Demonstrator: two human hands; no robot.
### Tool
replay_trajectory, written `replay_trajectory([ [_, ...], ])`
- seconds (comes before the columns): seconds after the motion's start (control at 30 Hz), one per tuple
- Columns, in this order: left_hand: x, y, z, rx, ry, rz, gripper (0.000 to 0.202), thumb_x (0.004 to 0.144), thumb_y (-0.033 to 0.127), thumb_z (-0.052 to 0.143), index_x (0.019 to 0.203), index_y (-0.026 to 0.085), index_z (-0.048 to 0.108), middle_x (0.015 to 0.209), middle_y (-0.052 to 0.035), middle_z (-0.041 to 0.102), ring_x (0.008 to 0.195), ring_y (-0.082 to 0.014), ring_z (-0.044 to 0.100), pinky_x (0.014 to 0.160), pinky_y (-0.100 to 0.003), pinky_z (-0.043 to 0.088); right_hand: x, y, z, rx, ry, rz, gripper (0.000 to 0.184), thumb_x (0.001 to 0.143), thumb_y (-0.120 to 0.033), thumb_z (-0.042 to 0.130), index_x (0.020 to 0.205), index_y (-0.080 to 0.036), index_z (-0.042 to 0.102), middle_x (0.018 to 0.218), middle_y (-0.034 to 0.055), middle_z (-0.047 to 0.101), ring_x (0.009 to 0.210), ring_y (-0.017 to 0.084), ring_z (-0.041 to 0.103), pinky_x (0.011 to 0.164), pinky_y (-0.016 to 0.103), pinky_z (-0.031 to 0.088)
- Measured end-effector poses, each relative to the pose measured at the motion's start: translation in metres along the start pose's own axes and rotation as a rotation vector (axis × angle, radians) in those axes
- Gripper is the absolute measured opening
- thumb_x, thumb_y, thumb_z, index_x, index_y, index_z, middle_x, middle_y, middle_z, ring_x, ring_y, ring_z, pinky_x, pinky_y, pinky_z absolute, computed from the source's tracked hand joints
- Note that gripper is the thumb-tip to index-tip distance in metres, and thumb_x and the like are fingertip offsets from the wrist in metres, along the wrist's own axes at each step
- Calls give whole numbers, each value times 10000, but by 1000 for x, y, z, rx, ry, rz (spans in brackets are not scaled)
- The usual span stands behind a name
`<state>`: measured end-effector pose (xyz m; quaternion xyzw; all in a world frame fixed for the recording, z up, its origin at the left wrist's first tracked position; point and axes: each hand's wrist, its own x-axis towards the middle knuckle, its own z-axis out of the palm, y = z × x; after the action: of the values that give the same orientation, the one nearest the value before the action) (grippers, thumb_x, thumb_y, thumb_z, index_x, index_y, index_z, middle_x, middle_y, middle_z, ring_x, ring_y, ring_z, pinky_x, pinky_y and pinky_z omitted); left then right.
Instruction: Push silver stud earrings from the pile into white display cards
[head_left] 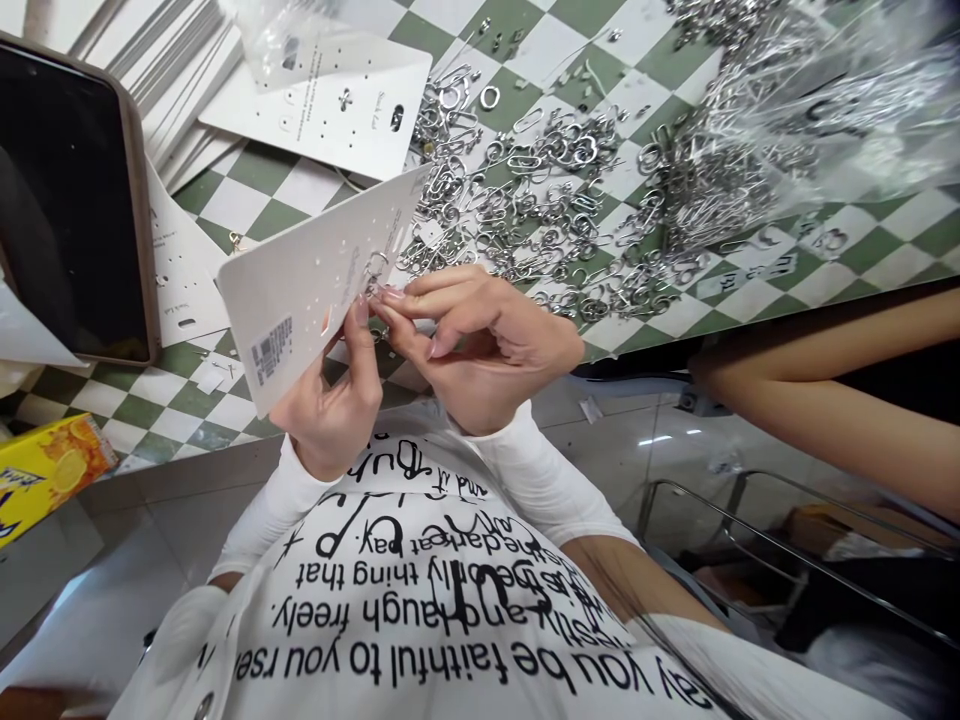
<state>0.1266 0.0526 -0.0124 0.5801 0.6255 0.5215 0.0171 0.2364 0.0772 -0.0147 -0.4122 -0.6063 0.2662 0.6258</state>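
Observation:
A white earring card [300, 270] with small punched holes and a barcode sticker is held tilted above the table edge. My left hand [337, 390] grips it near its lower edge, thumb on the printed face and fingers behind. My right hand [480, 340] is closed in a pinch at the card, its thumb and fingertips meeting my left thumb. A small silver ring-shaped earring [376, 266] shows at those fingertips against the card. Whether it passes through a hole is hidden by the fingers. Just beyond lies a spread of loose silver earrings [525, 200].
More white cards [322, 100] lie at the back left, near a dark-screened phone or tablet [67, 200]. Clear plastic bags of silver pieces [780, 140] are at the right. A yellow box [49, 470] sits low left. Another person's arm [825, 370] rests by the table's right edge.

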Motion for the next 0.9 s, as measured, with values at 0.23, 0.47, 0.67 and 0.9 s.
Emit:
replay_trajectory([
  [0.23,-1,0,-1,31,-16,17,142,822,106,776,944,177,786,933,-52,802,811,-225,778,777,-345,655,-1,1,-1,-1,-10,19,340,806,-12,744,678,-216,504,773,-58,740,831,152,763,743,316,666],
  [0.47,1,0,-2,-11,-31,-1,151,819,110,784,951,184,788,937,-47,800,824,-226,777,774,-348,659,-1,1,-2,-38,-20,18,324,824,-41,746,689,-210,504,765,-65,720,830,130,744,736,291,653],
  [0.67,2,0,-2,-72,-50,-78,134,839,103,761,971,124,775,912,-82,799,771,-217,775,710,-322,661,2,-4,-2,-116,-51,61,204,858,-104,740,869,-280,638,863,-29,748,864,171,745,751,328,671],
  [0.9,2,-1,-2,-156,-52,-182,107,868,119,727,964,138,768,926,-65,801,760,-212,773,677,-335,662,6,-2,1,-198,-64,-14,129,872,-140,709,900,-265,693,853,-3,760,781,179,733,725,362,658],
])
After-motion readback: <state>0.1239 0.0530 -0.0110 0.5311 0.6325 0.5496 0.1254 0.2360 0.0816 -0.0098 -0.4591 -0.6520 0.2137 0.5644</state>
